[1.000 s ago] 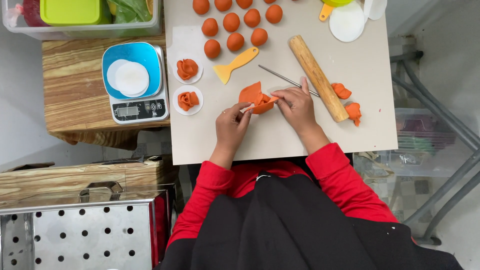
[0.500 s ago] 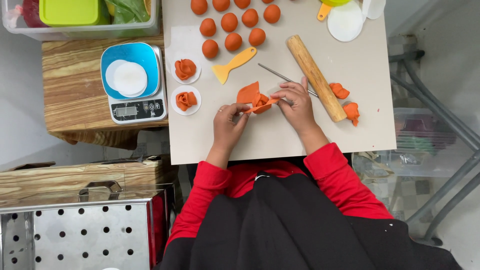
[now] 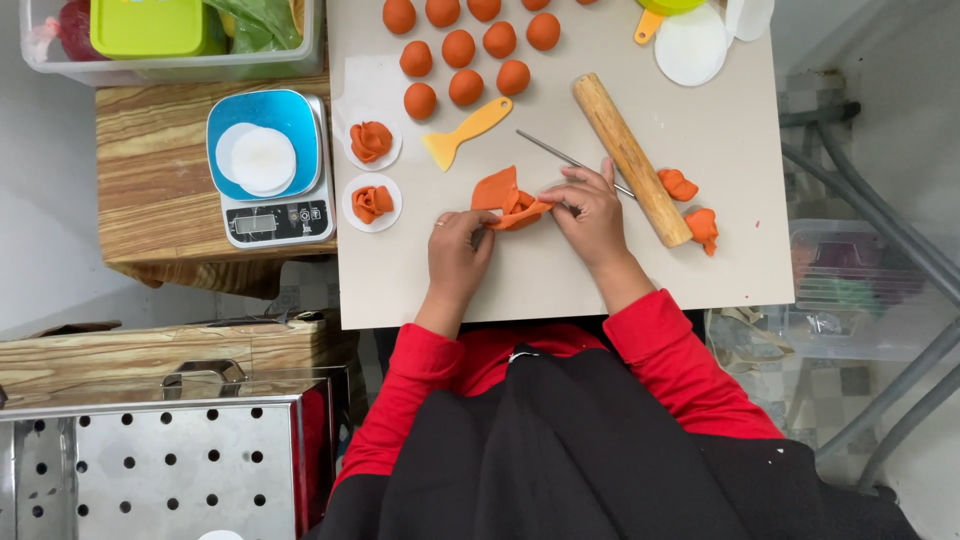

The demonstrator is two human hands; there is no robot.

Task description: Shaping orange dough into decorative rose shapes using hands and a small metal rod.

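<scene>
— What were the hands doing?

— The left hand (image 3: 458, 252) pinched the near end of a folded orange dough sheet (image 3: 507, 200), fingers closed on it. The right hand (image 3: 590, 212) gripped the other end, so the dough lay between both hands, on the beige table (image 3: 560, 270).

— And around them?

— Just beyond the right hand lay a wooden rolling pin (image 3: 630, 158) and a thin metal rod (image 3: 560, 157). Two shaped dough pieces (image 3: 690, 205) sat past the pin. Left of the hands, two dough roses (image 3: 371, 170) rested on white discs. Farther up were a yellow scraper (image 3: 465, 132), dough balls (image 3: 465, 50), and a blue scale (image 3: 268, 165) on a wooden stand.
</scene>
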